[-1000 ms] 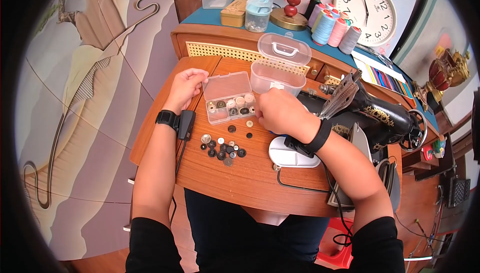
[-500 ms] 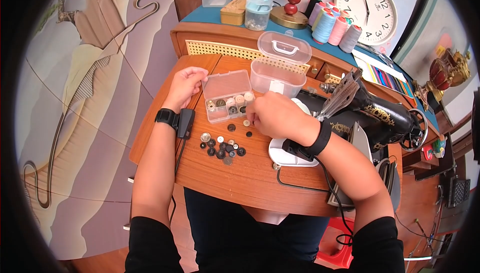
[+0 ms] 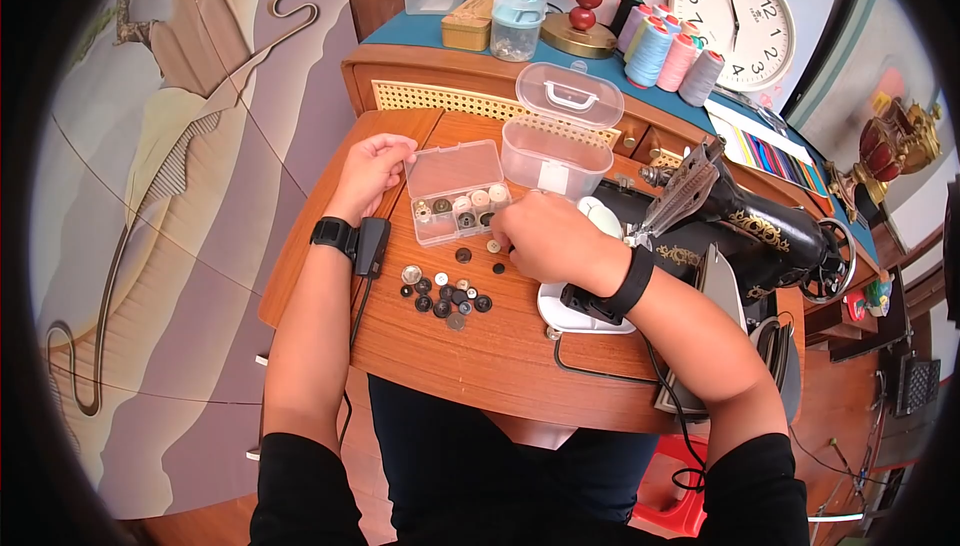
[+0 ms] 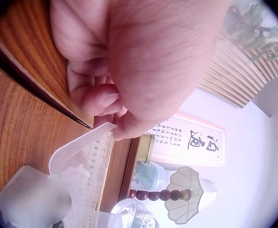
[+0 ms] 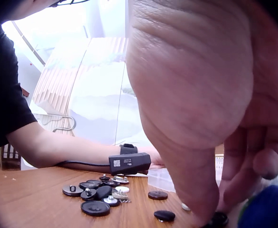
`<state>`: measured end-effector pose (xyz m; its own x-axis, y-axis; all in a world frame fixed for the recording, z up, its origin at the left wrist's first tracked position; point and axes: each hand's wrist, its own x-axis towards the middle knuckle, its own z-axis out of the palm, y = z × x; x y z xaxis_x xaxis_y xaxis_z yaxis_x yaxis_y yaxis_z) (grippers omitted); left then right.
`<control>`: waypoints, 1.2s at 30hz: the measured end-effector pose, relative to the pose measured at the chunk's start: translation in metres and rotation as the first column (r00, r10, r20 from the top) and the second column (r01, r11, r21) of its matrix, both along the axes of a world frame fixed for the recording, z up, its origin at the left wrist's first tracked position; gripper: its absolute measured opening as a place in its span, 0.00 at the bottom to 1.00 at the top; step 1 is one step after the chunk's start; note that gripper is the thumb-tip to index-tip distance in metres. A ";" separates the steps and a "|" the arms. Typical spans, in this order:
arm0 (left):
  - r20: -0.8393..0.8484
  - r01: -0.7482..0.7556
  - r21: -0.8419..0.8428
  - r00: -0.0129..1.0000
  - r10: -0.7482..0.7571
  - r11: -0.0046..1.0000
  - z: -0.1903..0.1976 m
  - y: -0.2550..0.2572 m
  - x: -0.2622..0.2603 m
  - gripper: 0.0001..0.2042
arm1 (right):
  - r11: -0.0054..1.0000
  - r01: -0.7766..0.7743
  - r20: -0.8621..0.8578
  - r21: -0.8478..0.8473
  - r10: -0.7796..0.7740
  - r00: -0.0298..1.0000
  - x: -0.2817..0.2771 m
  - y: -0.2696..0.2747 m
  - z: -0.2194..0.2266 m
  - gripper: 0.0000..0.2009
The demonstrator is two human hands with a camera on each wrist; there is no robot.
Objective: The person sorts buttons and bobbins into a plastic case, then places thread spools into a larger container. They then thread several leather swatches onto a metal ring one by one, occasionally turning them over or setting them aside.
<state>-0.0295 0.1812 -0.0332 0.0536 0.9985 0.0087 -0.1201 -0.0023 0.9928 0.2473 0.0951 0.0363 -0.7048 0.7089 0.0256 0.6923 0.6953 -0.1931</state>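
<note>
My left hand pinches the lid corner of a clear plastic compartment box standing with its lid up. Thumb and fingertip meet at the lid's edge in the left wrist view. Inside the box sit pale and dark buttons in compartments. My right hand reaches down at the box's right front corner. Its thumb and finger close on a black button at the table top in the right wrist view. Nearby lie a tan button, a dark brown button and a small black button.
A pile of mostly black buttons lies in front of the box. Behind stands an open clear case with a handled lid. To the right are a black sewing machine and a white divided tray, partly under my right wrist.
My right hand has shifted slightly left and toward me, its fingertips now beside the tan button. The left hand keeps its hold on the lid.
</note>
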 end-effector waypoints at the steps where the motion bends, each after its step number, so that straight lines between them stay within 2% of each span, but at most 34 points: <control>1: -0.001 0.000 0.000 1.000 0.000 1.000 0.000 0.000 0.000 0.06 | 1.000 -0.014 -0.023 -0.028 0.014 1.000 0.001 0.000 0.000 0.02; 4: 0.011 0.009 0.002 1.000 -0.009 1.000 -0.001 0.001 0.000 0.06 | 0.993 -0.058 -0.111 -0.105 0.047 0.993 0.002 0.001 0.001 0.03; 14: 0.022 0.011 0.001 1.000 -0.011 1.000 0.000 -0.001 0.000 0.06 | 0.985 -0.058 -0.125 -0.160 0.038 0.991 0.002 0.003 0.005 0.04; 17: 0.013 0.002 -0.005 1.000 -0.002 1.000 0.000 -0.001 0.000 0.06 | 0.975 -0.003 -0.136 -0.223 -0.028 0.990 0.006 0.009 0.013 0.04; 19: -0.009 -0.004 -0.001 1.000 0.004 1.000 0.000 -0.001 0.000 0.06 | 0.985 -0.013 -0.332 -0.173 -0.046 0.942 0.008 0.014 0.017 0.04; 20: -0.009 -0.005 -0.001 1.000 0.005 1.000 0.001 -0.001 0.000 0.06 | 0.985 -0.013 -0.332 -0.173 -0.046 0.942 0.008 0.016 0.015 0.04; 22: -0.004 -0.003 -0.014 1.000 0.003 1.000 0.002 -0.002 0.001 0.06 | 0.997 -0.010 -0.500 -0.077 -0.030 0.866 0.007 0.022 0.004 0.05; 28: -0.007 -0.010 -0.011 1.000 0.010 1.000 0.000 0.000 0.001 0.05 | 0.999 -0.043 -0.485 0.010 0.043 0.873 0.006 0.031 -0.014 0.07; 36: 0.001 -0.004 0.000 1.000 0.004 1.000 -0.001 0.001 0.000 0.05 | 0.996 -0.078 -0.436 0.039 0.088 0.895 0.004 0.032 -0.021 0.07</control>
